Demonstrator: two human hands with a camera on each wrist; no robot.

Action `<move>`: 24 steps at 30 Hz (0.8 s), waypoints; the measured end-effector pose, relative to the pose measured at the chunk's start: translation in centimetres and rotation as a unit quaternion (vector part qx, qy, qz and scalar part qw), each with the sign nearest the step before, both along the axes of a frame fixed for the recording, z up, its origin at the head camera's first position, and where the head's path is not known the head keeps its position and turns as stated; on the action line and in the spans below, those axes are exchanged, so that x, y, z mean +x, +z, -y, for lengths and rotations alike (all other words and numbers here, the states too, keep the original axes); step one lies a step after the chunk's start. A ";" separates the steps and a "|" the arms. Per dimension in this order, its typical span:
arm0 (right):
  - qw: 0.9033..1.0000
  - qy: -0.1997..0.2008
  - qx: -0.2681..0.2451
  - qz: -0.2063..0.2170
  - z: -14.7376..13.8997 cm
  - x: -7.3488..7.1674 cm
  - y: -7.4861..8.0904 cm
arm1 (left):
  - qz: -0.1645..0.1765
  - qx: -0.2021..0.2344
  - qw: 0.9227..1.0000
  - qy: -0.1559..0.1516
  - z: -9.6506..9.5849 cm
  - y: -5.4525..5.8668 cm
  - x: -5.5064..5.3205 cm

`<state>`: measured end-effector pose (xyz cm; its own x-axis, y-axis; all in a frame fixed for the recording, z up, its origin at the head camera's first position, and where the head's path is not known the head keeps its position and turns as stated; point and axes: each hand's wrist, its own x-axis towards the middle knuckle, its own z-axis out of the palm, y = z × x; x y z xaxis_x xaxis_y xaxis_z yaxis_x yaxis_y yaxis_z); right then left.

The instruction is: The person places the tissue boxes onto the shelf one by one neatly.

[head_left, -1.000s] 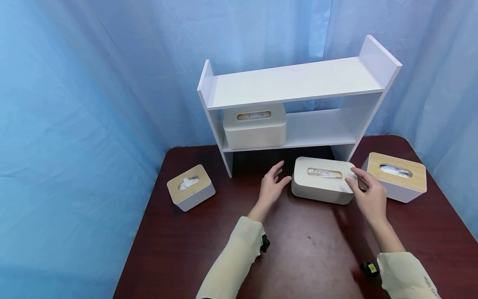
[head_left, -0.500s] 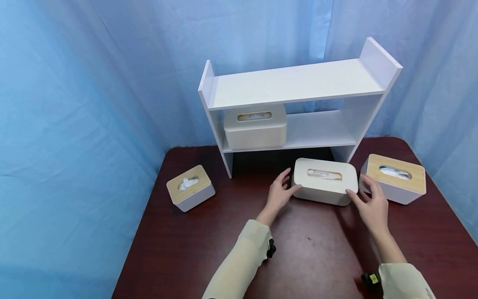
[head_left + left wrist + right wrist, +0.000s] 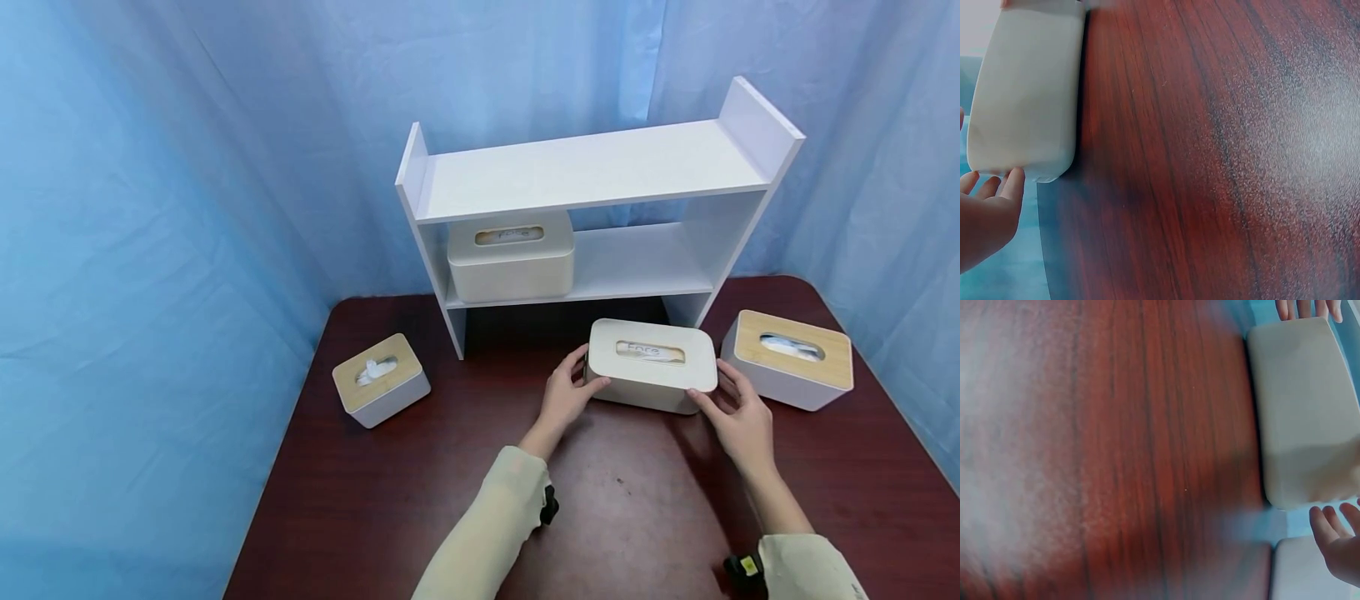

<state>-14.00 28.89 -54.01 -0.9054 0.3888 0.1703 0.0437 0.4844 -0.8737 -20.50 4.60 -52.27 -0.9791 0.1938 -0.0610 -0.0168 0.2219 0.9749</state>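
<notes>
A cream tissue box (image 3: 645,392) stands on the dark red-brown table (image 3: 375,517), in front of the shelf's right half. Paper marked with handwriting shows in its slot. At its left end is my left hand (image 3: 561,402), thumb over the front wall and fingertips at the end; in the left wrist view, the fingertips (image 3: 1016,174) meet the end wall. My right hand (image 3: 742,425) is spread around the front right corner, its thumb overlapping the box in the head view. From the right wrist, the right fingertips (image 3: 1316,515) are right by the box's end.
Behind stands a white two-tier shelf (image 3: 600,167), with another cream tissue box (image 3: 513,275) on its lower board at left. Wood-topped tissue boxes stand at far left (image 3: 382,379) and close beside my right hand (image 3: 795,358). Blue curtains (image 3: 187,208) hang around the table.
My left hand has moved right, up to the cream box's left end. The right hand has slid slightly down from its top edge to the front right corner. The box has barely moved.
</notes>
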 end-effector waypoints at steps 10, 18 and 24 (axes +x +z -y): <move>1.000 -0.013 -0.018 -0.005 0.2 -0.2 -0.2 | -0.008 0.002 1.000 -0.006 0.0 0.1 0.2; 0.999 -0.037 -0.015 -0.020 0.6 0.1 0.1 | -0.007 0.000 1.000 -0.013 0.2 0.3 0.5; 0.998 -0.034 -0.028 -0.053 0.8 0.4 1.2 | -0.026 0.017 0.999 -0.011 0.4 0.9 0.6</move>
<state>-13.65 28.11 -52.77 -0.8549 0.4601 0.2397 -0.0187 0.4344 -0.9005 -19.91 4.21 -51.42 -0.9765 0.2156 -0.0036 0.0379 0.1879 0.9814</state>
